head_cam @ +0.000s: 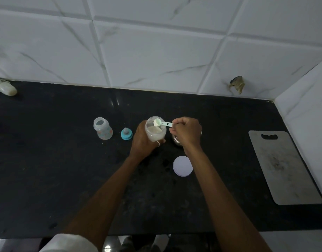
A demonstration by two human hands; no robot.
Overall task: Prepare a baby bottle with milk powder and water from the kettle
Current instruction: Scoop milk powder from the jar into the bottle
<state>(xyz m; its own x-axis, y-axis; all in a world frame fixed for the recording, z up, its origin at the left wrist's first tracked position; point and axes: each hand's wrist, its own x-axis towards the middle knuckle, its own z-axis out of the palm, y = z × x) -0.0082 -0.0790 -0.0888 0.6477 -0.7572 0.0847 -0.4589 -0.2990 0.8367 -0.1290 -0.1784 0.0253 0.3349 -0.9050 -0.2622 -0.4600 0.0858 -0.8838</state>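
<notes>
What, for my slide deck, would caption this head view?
Left hand grips powder jar; right hand holds scoop over its mouth, open bottle nearby.

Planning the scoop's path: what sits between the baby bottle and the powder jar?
Head view: the blue teat cap, plus the left hand gripping the powder jar.

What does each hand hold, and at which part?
The left hand grips the powder jar around its side; the right hand pinches the scoop by its handle end.

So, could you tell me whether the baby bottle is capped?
Uncapped: the baby bottle stands open-mouthed, its blue teat cap lying apart beside it.
</notes>
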